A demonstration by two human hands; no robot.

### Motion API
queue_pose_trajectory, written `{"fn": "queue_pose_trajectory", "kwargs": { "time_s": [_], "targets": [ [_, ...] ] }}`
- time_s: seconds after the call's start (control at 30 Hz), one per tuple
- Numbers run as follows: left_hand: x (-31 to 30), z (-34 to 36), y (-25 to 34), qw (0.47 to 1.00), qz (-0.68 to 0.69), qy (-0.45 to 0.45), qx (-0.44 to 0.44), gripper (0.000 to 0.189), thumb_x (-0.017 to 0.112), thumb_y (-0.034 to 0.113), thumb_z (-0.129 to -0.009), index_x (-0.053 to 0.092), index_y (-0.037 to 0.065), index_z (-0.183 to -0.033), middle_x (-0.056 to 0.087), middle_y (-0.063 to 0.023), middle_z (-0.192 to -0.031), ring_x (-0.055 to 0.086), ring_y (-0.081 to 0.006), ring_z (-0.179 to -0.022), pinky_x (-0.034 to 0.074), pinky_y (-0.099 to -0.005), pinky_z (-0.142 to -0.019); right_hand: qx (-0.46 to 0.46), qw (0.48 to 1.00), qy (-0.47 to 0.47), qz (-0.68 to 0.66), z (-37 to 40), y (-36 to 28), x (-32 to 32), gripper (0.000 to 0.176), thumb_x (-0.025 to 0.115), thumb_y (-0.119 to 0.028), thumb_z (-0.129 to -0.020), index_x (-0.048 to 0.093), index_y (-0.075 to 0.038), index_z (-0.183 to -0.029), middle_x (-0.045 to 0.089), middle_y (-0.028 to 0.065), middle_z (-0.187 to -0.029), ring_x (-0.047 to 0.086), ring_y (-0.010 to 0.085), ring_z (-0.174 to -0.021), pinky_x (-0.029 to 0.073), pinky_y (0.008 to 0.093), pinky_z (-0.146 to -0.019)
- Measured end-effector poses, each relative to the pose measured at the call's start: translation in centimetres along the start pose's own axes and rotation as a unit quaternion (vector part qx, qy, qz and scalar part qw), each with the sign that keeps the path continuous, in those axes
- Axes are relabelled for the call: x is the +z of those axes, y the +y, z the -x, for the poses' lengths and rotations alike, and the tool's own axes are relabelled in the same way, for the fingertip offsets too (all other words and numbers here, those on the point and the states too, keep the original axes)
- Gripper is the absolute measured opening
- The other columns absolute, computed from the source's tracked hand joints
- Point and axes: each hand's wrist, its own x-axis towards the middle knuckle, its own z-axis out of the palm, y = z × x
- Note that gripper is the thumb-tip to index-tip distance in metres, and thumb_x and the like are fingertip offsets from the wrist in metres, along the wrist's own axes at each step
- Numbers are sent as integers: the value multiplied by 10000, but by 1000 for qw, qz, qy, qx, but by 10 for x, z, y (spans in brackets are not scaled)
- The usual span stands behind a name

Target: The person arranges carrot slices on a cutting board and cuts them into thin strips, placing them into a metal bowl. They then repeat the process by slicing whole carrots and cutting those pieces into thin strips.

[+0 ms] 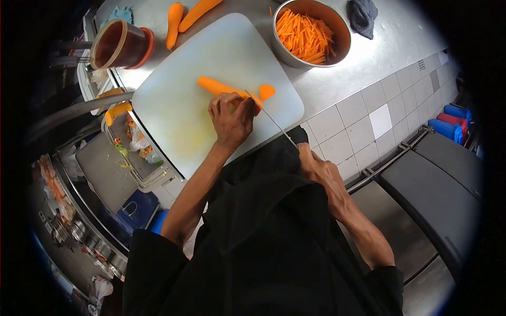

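Left hand (232, 120) clamps the carrot (216, 86) mid-frame, steadying it on the board (174, 121); right hand (319, 169) is closed round the knife (271, 120), blade at the carrot's end.

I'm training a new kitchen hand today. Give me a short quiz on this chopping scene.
1. True or false: the left hand holds the carrot down on the cutting board.
2. What is in the metal bowl? A) carrot strips B) whole potatoes C) water
3. Fill in: the right hand grips a ____.
Key: 1 true; 2 A; 3 knife.
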Motion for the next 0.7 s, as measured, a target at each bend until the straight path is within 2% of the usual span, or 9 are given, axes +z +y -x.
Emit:
{"fn": "queue_pose_trajectory", "kwargs": {
  "time_s": [0.17,0.3,0.47,0.7],
  "targets": [
    [0,1,-1,1000,-6,-14,-12,272,737,156,-804,736,176,-1075,558,-40,-1147,489,-293,-1142,364,-469,-986,13,998,15,63,-6,8,15,276,514,-29,-954,399,-15,-1204,616,267,-898,651,487,-722,530,548,-635],
    [-1,0,0,1000,-8,-22,-14,257,733,153,-816,722,185,-1070,561,-34,-1144,493,-289,-1139,366,-471,-986,23,998,13,56,-26,22,27,260,489,-29,-957,396,-22,-1200,629,272,-897,641,500,-705,520,556,-635],
    [5,0,-1,1000,-4,20,-7,208,722,128,-839,693,199,-1032,563,-30,-1139,508,-287,-1127,371,-475,-986,13,999,29,42,-52,45,39,271,446,-46,-958,393,-29,-1223,647,293,-914,634,514,-711,498,572,-643],
    [-1,0,2,1000,-15,3,-17,225,744,135,-830,709,182,-1048,568,-31,-1132,512,-287,-1123,372,-462,-976,18,999,7,45,-3,3,12,287,477,-46,-965,385,-15,-1235,638,299,-908,652,501,-733,522,561,-628]
  ]
}}
